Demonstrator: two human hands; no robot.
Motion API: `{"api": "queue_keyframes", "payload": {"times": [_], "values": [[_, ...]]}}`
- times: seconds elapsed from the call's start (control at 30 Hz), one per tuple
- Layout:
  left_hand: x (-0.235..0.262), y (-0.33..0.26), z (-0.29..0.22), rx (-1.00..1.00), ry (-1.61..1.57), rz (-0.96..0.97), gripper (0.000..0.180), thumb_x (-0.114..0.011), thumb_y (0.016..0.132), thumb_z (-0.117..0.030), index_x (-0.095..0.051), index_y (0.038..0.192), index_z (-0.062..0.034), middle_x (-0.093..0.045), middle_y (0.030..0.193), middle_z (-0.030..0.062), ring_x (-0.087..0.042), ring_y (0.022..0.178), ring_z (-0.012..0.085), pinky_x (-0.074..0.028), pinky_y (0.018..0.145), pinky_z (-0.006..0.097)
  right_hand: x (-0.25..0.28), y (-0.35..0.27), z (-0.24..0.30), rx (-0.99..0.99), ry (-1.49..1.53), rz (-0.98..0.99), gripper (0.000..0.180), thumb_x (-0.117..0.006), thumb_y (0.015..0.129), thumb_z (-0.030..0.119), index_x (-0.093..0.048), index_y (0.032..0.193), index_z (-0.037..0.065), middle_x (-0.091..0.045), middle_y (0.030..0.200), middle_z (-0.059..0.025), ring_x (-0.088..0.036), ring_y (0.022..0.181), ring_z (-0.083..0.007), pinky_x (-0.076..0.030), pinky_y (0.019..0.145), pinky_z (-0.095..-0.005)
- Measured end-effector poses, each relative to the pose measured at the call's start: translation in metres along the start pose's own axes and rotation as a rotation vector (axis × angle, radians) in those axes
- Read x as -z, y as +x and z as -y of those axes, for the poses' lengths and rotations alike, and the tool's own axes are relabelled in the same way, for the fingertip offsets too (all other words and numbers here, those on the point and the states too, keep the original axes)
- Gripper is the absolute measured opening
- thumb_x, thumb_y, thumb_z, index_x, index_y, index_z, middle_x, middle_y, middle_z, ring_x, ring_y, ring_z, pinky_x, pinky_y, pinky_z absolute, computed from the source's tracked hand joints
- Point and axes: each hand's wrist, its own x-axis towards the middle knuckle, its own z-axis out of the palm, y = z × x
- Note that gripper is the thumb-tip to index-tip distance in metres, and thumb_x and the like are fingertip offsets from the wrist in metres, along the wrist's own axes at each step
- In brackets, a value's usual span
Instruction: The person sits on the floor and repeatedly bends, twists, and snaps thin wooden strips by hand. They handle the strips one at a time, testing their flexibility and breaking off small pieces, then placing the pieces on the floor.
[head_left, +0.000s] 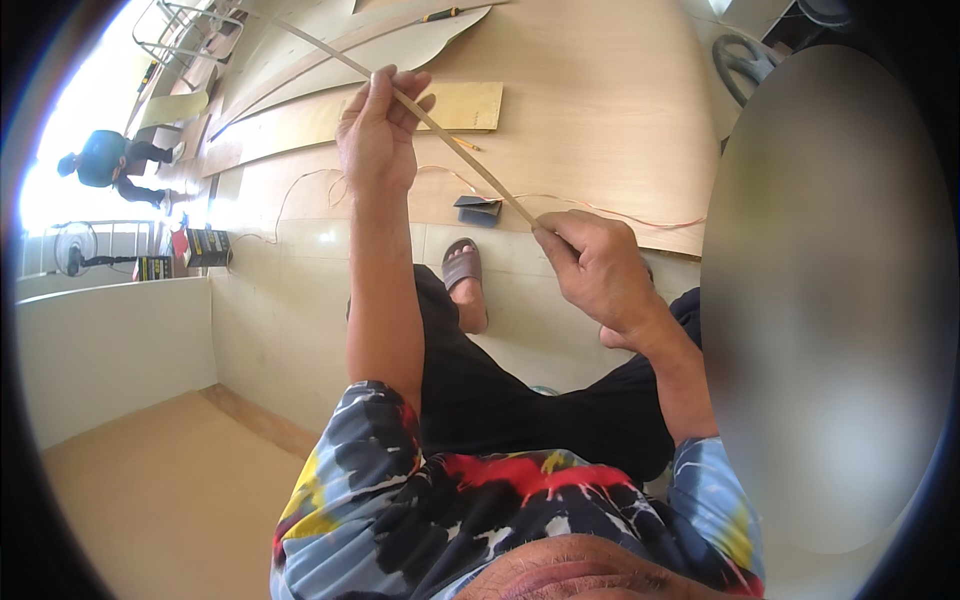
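Observation:
A long, thin wooden strip (480, 178) runs slantwise from the upper left down to my right hand (605, 265). My right hand is closed in a pinch around its near end. Farther up, my left hand (382, 135) has the strip between its thumb and loosely curled fingers. Beneath the strip lies a large light-wood panel (600, 120). On it are a yellowish board (470, 105) and a yellow pencil (466, 144) close to my left hand. A small dark grey folded piece (478, 211) sits at the panel's near edge, between my hands.
An orange cord (620, 213) trails along the panel's near edge. Farther off lie a curled tan sheet (400, 60) and an orange-and-black handled tool (440, 15). A low white wall (120, 350) stands at left. Another person (110, 160) is far left, near a fan (75, 248).

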Motion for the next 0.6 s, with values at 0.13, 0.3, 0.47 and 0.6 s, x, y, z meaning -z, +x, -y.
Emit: {"api": "queue_keyframes", "payload": {"times": [0.13,0.3,0.47,0.6], "values": [[0.025,0.016,-0.012,-0.018,-0.044,-0.102,0.019,-0.058,0.103,-0.015,-0.063,0.109,0.0031,-0.069,0.097,0.0127,-0.071,0.096,0.0301,-0.062,0.080,0.041,-0.002,-0.006,-0.002,0.041,-0.014,0.076,0.011,-0.065,0.091,0.011,-0.066,0.089,0.000,-0.065,0.080,-0.0198,-0.063,0.072,-0.0391,-0.050,0.064,-0.0450],[0.065,0.034,-0.005,0.007,0.010,-0.053,0.016,-0.060,0.101,-0.014,-0.066,0.099,0.0005,-0.071,0.089,0.0119,-0.072,0.086,0.0252,-0.062,0.075,0.039,-0.006,-0.002,0.005,0.100,-0.055,0.106,0.013,-0.065,0.091,0.012,-0.067,0.089,0.000,-0.065,0.081,-0.0219,-0.064,0.074,-0.0414,-0.050,0.066,-0.0465],[0.180,0.057,-0.087,0.130,-0.116,-0.455,0.016,-0.061,0.100,-0.011,-0.064,0.111,-0.0006,-0.072,0.101,0.0129,-0.071,0.097,0.0273,-0.060,0.088,0.041,0.001,-0.001,0.019,0.084,0.001,0.290,0.015,-0.064,0.091,0.012,-0.071,0.091,-0.001,-0.065,0.079,-0.0240,-0.064,0.073,-0.0422,-0.050,0.067,-0.0444],[0.307,0.010,-0.231,0.068,0.237,-0.600,0.036,-0.049,0.106,-0.024,-0.049,0.138,-0.0063,-0.054,0.140,0.0145,-0.060,0.120,0.0321,-0.053,0.100,0.044,0.026,-0.013,0.028,0.135,0.062,0.371,0.013,-0.065,0.090,0.008,-0.070,0.090,-0.004,-0.060,0.063,-0.0146,-0.058,0.055,-0.0196,-0.046,0.056,-0.0341]]}}
